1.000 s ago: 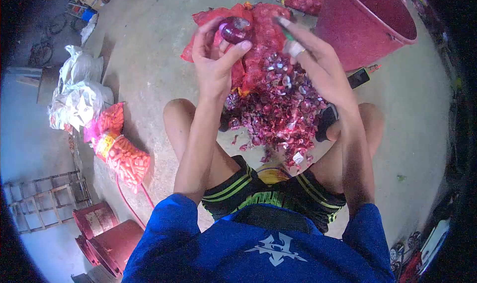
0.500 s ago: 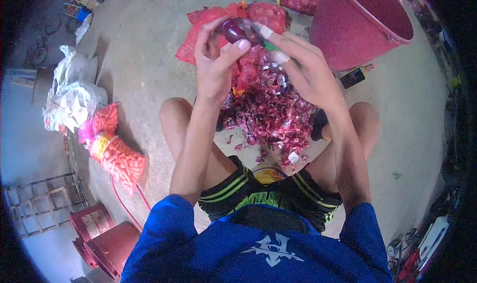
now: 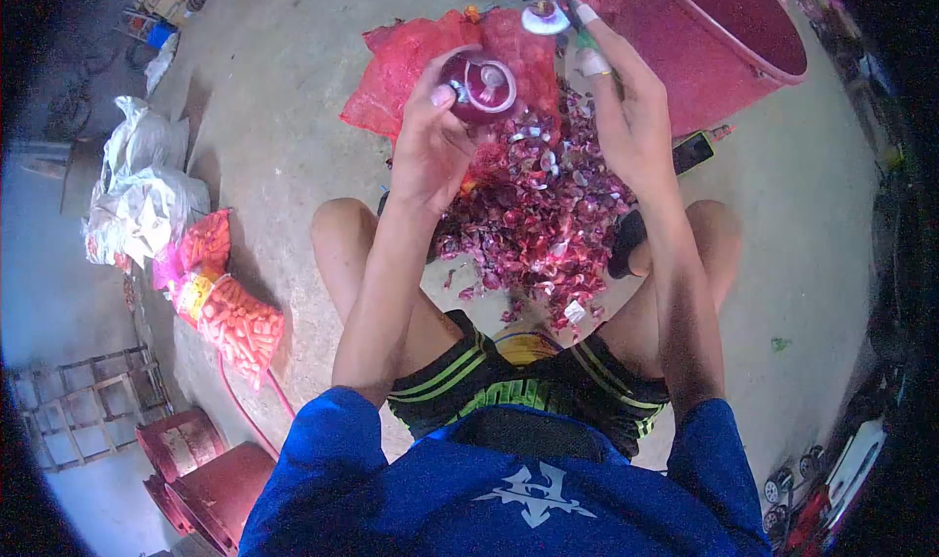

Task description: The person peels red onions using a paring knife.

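A red onion (image 3: 477,88) is gripped in my left hand (image 3: 435,136), its freshly cut end showing pale rings towards the right. My right hand (image 3: 626,107), with white tape on two fingers, is closed around a small green-handled knife (image 3: 586,41) whose blade is mostly hidden. A sliced-off onion end (image 3: 545,16), white on its cut face, is at the knife's tip, apart from the onion. Below both hands a heap of onion skins and trimmings (image 3: 538,215) covers the floor between my feet.
Red mesh sacks (image 3: 406,63) lie beyond the heap. A large red tub (image 3: 704,58) stands at the far right, with a phone (image 3: 693,152) on the floor beside it. Left are a bag of carrots (image 3: 235,317), white sacks (image 3: 152,185) and red buckets (image 3: 215,479).
My hands have moved apart, the right one up and rightwards with the knife. The onion's end is now cut off and separate, and the onion has come slightly lower, cut face showing.
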`<state>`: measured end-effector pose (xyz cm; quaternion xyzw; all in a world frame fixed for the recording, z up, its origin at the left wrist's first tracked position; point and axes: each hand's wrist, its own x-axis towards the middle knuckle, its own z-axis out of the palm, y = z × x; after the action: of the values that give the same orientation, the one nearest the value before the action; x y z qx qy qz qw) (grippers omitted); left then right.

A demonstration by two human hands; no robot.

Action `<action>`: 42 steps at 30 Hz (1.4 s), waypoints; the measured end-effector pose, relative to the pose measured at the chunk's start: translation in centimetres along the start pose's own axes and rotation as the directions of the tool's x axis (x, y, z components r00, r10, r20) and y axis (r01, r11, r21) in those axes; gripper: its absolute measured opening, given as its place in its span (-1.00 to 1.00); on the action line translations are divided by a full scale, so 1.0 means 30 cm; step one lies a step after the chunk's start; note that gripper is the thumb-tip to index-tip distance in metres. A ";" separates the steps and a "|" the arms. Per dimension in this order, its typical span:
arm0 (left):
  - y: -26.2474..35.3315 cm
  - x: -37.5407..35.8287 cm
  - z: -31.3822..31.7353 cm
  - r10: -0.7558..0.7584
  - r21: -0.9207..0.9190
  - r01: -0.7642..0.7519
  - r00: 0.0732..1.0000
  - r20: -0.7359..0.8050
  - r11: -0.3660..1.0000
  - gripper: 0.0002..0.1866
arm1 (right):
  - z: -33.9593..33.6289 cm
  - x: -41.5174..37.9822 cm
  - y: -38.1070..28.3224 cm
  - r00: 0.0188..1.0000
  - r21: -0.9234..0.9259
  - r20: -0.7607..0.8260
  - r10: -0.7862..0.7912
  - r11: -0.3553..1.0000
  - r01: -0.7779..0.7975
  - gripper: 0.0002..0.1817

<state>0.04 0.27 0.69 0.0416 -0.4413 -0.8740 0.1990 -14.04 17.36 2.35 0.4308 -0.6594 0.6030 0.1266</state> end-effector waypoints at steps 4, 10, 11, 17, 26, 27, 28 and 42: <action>0.030 -0.029 0.020 -0.128 0.024 0.129 0.992 -0.018 0.991 -0.31 | -0.050 -0.070 0.085 0.900 -0.295 0.344 0.269 0.941 -0.168 -0.37; 0.111 0.164 0.233 -0.217 0.461 -0.081 0.802 0.556 0.884 -0.41 | -0.127 -0.104 0.097 0.538 -0.578 0.661 0.524 0.812 -0.080 -0.49; 0.097 0.224 0.323 -0.057 0.468 -0.246 0.838 0.543 0.849 -0.39 | -0.114 -0.092 0.084 0.470 -0.617 0.691 0.549 0.787 -0.013 -0.49; -0.128 0.632 0.540 0.642 0.651 -0.669 0.683 0.348 0.359 -0.47 | -0.286 -0.183 0.195 0.654 -0.537 0.592 0.470 0.836 -0.114 -0.37; -0.588 0.361 -0.396 0.708 0.996 -0.024 0.705 -0.041 0.082 -0.62 | -0.452 -0.128 0.015 0.334 -0.818 0.422 0.843 0.513 -0.262 -0.33; -0.526 0.364 -0.414 0.757 0.999 0.044 0.654 -0.017 -0.016 -0.64 | -0.486 -0.151 0.052 0.353 -0.806 0.427 0.833 0.527 -0.268 -0.34; -0.477 0.383 -0.447 0.824 0.987 0.106 0.565 0.041 -0.121 -0.62 | -0.513 -0.162 0.079 0.376 -0.799 0.425 0.824 0.536 -0.271 -0.34; -0.658 0.882 -1.478 0.188 0.982 0.041 0.982 -0.005 -0.184 -0.50 | -0.417 0.031 0.187 0.214 -0.744 0.270 0.939 0.345 -0.572 -0.17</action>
<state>-19.37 -32.88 -39.07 0.2185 -0.9381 -0.2013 0.1780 -23.06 27.74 2.16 0.1642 -0.9056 0.1861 -0.3440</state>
